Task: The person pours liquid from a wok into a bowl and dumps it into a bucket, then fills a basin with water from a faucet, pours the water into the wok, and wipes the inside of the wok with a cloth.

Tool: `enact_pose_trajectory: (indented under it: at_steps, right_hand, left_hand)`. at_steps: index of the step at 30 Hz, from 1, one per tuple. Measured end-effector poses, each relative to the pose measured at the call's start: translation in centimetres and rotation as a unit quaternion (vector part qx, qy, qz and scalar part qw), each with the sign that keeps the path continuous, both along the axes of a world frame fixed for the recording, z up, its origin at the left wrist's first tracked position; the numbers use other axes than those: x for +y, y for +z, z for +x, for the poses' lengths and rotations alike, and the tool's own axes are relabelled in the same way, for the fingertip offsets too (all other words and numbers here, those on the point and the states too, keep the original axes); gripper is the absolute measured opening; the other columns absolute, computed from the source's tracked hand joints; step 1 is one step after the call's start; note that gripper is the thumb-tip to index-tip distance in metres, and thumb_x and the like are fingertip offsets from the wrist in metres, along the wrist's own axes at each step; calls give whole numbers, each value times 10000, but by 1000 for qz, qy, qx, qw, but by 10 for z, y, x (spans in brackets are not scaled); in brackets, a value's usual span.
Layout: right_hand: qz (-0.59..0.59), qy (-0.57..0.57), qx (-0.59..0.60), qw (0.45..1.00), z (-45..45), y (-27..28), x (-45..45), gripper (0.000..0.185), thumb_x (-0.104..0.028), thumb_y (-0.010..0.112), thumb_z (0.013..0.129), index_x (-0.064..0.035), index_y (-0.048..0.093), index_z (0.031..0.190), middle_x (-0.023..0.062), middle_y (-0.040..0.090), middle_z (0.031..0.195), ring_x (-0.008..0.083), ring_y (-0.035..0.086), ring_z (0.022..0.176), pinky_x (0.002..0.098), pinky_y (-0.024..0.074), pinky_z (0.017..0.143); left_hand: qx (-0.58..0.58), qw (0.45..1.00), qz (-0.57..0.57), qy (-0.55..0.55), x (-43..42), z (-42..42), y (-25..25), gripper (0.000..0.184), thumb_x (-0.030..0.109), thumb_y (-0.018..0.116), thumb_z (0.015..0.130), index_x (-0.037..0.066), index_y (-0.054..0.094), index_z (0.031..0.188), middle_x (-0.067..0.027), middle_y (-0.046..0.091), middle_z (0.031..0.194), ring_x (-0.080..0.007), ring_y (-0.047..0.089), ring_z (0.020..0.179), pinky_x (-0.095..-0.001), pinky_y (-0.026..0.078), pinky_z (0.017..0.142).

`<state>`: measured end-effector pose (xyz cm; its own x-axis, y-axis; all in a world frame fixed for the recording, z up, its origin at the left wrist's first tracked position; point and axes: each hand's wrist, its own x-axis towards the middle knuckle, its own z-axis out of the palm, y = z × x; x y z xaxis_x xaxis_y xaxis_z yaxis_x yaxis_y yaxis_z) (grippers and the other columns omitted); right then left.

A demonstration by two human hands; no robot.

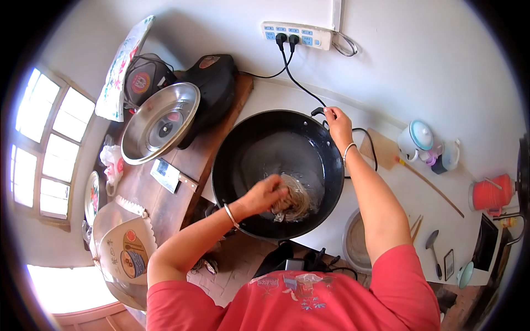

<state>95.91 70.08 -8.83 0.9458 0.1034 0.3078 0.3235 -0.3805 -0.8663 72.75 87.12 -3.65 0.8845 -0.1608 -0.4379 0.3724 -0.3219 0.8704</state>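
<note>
A large black wok (276, 124) stands below me, its inside wet with a little water. My left hand (264, 194) reaches into it, fingers closed around a pale, stringy scrubber (297, 198) pressed near the wok's bottom. Some of the scrubber is hidden by the fingers, and its exact kind is hard to make out. At the far right rim, my right hand (337, 118) grips the wok's black handle (318, 111). A black cord runs close behind that hand.
To the left, a cleaver (167, 175) lies on a wooden table near a tilted steel basin (187, 102). A power strip (298, 35) with two plugs is on the wall. Rightward are a lidded enamel pot (421, 135), a ladle (433, 243), a phone-like object (449, 265) and a red bucket (491, 194).
</note>
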Motion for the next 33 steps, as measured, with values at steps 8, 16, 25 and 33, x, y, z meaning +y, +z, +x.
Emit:
enact_pose_trajectory:
  at_steps: [8,16,25,33]
  right_hand:
    - [-1,5,22,1000,0,1,-1,309,-310,543,876,-11,621,868,104,508,549,192,462,495,318,380,522]
    - [0,4,22,1000,-1,3,-1,299,-307,545,875,-21,629,865,96,510,548,184,462,494,317,384,519]
    - [-9,8,34,999,-1,6,-1,299,-314,534,883,-29,624,894,77,513,539,173,475,482,307,393,520]
    - [-88,58,64,992,19,3,-10,277,-304,520,886,-65,620,982,137,595,716,254,584,695,354,446,651]
  left_hand:
    - [-29,968,-125,217,28,26,35,239,315,492,926,86,484,995,4,541,841,-69,539,714,-205,446,558]
    - [-93,956,89,265,65,57,-18,437,336,570,869,26,446,1150,-111,566,957,-207,572,915,-318,473,788]
    - [-133,939,306,81,35,43,-69,666,143,675,689,94,362,1276,-265,422,1202,-426,486,1071,-419,426,906]
    - [-25,970,-171,170,5,43,-48,510,-116,527,732,-11,438,1223,-85,548,1116,-171,526,1045,-277,408,930]
